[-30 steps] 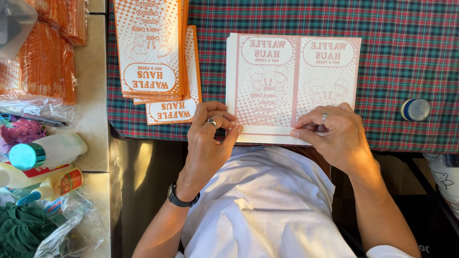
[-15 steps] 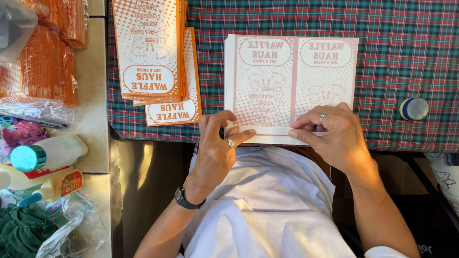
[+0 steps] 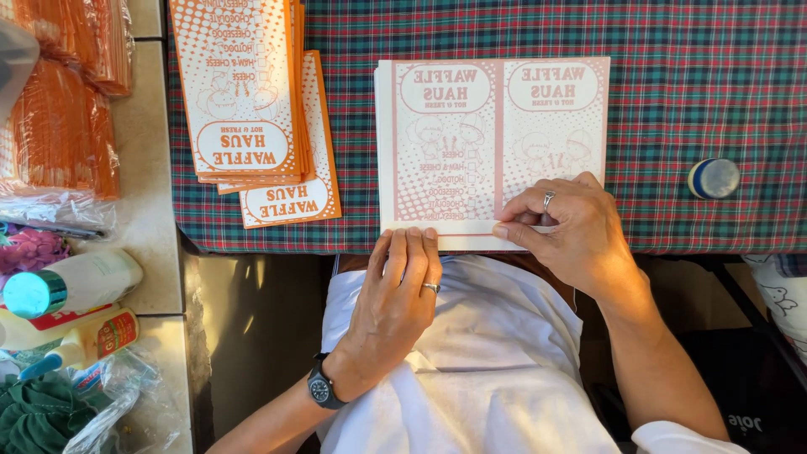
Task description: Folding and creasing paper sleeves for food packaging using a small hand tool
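We press down the near edge of a pale sheet (image 3: 492,143) printed in pink, which lies on the plaid cloth (image 3: 698,101) at the front of the worktop. A thin strip (image 3: 445,227) along that edge is folded up. Our left hand (image 3: 395,307) lies flat, its fingertips on the strip and holding nothing. Our right hand (image 3: 572,227) pinches the strip with a narrow grip of thumb and finger.

To do this well, we think we should keep the fold straight along the edge and rub it flat from one side to the other.

To the left, a stack of orange printed bags (image 3: 239,88) sits on the cloth. Further left lie orange packs in clear wrap (image 3: 55,126) and two bottles (image 3: 71,282). A small round blue and white thing (image 3: 714,178) sits on the right.
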